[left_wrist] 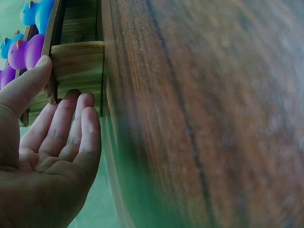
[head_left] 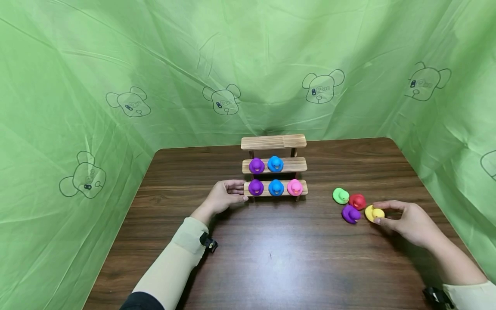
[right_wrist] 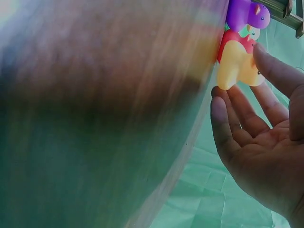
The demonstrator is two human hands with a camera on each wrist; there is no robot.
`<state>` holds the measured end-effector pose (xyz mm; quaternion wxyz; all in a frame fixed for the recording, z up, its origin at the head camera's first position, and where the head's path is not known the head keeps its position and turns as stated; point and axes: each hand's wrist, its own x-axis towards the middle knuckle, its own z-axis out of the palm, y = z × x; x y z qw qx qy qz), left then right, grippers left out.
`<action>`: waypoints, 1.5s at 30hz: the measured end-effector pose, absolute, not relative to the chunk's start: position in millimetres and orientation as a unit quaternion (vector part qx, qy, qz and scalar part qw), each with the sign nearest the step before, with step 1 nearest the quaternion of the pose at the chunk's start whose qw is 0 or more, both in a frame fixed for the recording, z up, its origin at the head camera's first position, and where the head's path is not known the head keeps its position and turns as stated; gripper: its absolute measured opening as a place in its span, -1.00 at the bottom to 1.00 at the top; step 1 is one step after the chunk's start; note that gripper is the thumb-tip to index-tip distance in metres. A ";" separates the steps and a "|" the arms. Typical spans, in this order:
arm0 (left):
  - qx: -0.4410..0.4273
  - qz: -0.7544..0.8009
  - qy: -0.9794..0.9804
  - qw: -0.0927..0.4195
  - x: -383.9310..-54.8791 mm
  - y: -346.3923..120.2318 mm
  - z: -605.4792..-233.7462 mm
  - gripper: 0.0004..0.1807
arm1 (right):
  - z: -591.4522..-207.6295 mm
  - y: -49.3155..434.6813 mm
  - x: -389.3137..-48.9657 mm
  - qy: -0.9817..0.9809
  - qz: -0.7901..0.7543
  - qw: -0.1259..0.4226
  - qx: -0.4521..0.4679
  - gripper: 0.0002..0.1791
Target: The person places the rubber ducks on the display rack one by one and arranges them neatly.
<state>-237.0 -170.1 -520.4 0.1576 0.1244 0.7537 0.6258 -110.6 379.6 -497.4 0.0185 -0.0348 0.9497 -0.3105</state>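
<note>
A three-tier wooden display rack (head_left: 273, 142) stands on the table. My left hand (head_left: 224, 196) holds the left end of its lowest shelf, with the thumb at the front edge and the fingers reaching behind. On that shelf sit a purple duck (head_left: 255, 187), a blue duck (head_left: 276, 188) and a pink duck (head_left: 295, 187). Another purple duck (head_left: 256, 166) and blue duck (head_left: 275, 164) sit on the middle shelf. Over to the right, my right hand (head_left: 410, 221) pinches a yellow rubber duck (head_left: 374, 213) between thumb and fingers; it also shows in the right wrist view (right_wrist: 231, 64).
Close beside the yellow duck lie a red duck (head_left: 357, 201), a green duck (head_left: 340, 196) and a third purple duck (head_left: 351, 214). The rack's top shelf is bare wood. Green sheeting (head_left: 271, 51) with printed bear heads surrounds the dark wooden table (head_left: 263, 267).
</note>
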 end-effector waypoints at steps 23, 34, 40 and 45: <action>0.117 0.620 0.759 0.158 -236.6 -168.9 -518.3 -0.40 | -468.9 348.1 -132.7 0.936 -0.347 -0.058 -0.022 -0.55; 0.119 0.623 0.756 0.158 -237.5 -169.7 -519.5 -0.40 | -450.0 315.7 -156.8 0.922 -0.383 -0.047 -0.036 -0.53; 0.120 0.624 0.755 0.159 -237.4 -169.6 -518.4 -0.40 | -443.5 295.9 -169.1 0.905 -0.419 -0.040 -0.058 -0.55; 0.120 0.627 0.752 0.163 -238.0 -170.0 -519.7 -0.40 | -440.9 281.4 -179.6 0.899 -0.430 -0.045 -0.065 -0.58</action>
